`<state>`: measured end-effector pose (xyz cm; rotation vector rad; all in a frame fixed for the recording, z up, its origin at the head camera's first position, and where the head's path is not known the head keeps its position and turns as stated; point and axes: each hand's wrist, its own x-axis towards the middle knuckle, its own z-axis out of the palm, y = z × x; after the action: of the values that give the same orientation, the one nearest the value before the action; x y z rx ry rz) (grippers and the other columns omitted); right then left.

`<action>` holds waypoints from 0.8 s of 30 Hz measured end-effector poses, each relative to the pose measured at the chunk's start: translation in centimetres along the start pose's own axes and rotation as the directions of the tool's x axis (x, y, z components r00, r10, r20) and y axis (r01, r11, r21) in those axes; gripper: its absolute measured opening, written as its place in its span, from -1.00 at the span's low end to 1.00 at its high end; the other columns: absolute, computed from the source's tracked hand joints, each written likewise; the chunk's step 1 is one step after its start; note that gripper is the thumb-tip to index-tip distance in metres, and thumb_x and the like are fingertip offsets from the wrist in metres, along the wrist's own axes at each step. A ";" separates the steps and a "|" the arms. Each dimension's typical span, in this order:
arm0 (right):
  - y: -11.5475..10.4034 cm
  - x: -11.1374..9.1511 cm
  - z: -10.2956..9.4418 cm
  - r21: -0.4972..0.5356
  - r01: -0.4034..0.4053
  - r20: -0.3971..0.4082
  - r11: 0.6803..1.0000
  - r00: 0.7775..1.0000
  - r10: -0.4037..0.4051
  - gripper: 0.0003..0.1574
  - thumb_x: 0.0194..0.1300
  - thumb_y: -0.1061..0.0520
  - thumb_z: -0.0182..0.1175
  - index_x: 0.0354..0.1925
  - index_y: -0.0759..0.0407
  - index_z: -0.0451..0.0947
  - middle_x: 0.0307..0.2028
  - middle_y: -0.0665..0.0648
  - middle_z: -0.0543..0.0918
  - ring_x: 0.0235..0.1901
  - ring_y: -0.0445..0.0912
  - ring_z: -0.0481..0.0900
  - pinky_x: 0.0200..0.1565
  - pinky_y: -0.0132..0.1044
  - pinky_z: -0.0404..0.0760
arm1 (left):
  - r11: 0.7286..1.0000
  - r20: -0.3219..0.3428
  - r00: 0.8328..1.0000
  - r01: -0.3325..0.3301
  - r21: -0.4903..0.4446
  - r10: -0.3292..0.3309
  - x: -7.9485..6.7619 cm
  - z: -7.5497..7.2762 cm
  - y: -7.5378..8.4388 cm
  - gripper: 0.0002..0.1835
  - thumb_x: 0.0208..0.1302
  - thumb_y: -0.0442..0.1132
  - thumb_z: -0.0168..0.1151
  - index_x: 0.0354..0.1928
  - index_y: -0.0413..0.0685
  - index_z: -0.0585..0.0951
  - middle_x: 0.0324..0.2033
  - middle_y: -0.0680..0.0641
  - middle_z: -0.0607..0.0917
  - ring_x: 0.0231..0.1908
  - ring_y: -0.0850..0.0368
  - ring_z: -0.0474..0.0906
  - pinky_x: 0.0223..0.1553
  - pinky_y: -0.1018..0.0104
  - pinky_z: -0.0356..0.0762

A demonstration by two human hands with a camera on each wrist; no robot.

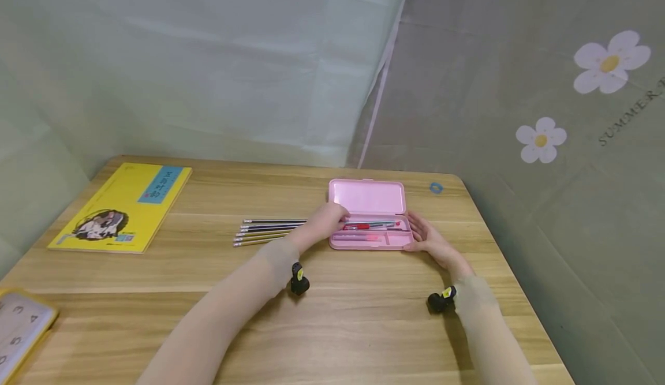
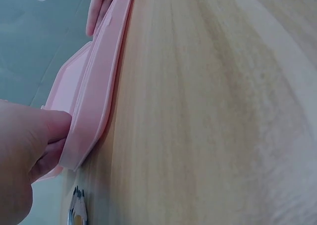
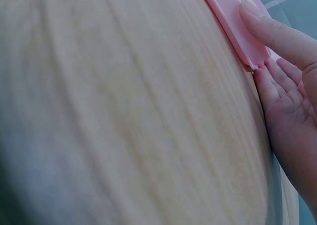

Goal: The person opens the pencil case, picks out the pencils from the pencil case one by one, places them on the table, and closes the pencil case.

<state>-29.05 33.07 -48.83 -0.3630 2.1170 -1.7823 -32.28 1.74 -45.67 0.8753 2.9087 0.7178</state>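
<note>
A pink pencil case (image 1: 366, 196) lies on the table with its lid tipped back. In its rear compartment are several pens, including a red pen (image 1: 358, 227); a pink-tipped pen (image 1: 358, 237) lies in the front one. My left hand (image 1: 323, 221) grips the case's left end, fingertips over the rim; part of its grasp is hidden. At the right end my right hand (image 1: 435, 243) holds the case, thumb against the front wall (image 3: 233, 24) and fingers along the side. Left of the case, several pencils (image 1: 267, 228) lie side by side, partly beneath my left hand and forearm.
A yellow book (image 1: 116, 206) lies at the table's back left. Nearer me on the left is a yellow-framed number board (image 1: 21, 333), cut off by the view. A small blue ring (image 1: 436, 187) sits behind the right hand. Fabric curtains hang around the table.
</note>
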 end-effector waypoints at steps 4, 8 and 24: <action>0.0 0.0 0.0 -0.005 -0.003 -0.003 1.000 1.000 0.003 0.28 0.10 0.45 0.29 0.52 0.32 -0.32 0.54 0.34 -0.18 0.53 0.16 -0.23 0.50 -0.18 -0.07 | 0.999 -0.014 1.000 0.007 -0.034 -0.007 0.0 0.2 -0.2 -0.75 0.24 -0.37 0.30 -0.05 -0.29 0.69 -0.20 -0.15 0.77 -0.12 0.01 0.69 0.04 0.17 0.63; 0.0 -0.1 0.0 -0.008 -0.008 -0.009 1.000 1.000 0.008 0.29 0.09 0.44 0.31 0.53 0.31 -0.31 0.54 0.33 -0.16 0.53 0.16 -0.21 0.49 -0.25 -0.02 | 0.997 -0.024 1.000 0.012 -0.081 -0.014 0.1 0.3 -0.3 -0.72 0.22 -0.36 0.33 -0.03 -0.28 0.68 -0.16 -0.15 0.77 -0.08 0.01 0.69 0.06 0.18 0.63; -0.3 -0.3 0.2 0.001 -0.024 -0.012 1.000 1.000 0.024 0.29 0.10 0.42 0.31 0.54 0.25 -0.30 0.55 0.27 -0.16 0.54 0.10 -0.21 0.43 -0.46 0.07 | 0.957 -0.107 0.994 -0.011 -0.290 -0.021 -0.4 0.2 -1.2 -0.69 0.11 -0.39 0.33 -0.05 -0.27 0.69 -0.27 -0.13 0.78 -0.21 0.04 0.71 -0.07 0.23 0.66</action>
<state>-28.74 32.94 -48.56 -0.3263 2.1202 -1.7760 -32.50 0.73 -46.37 0.8186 2.7874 1.1905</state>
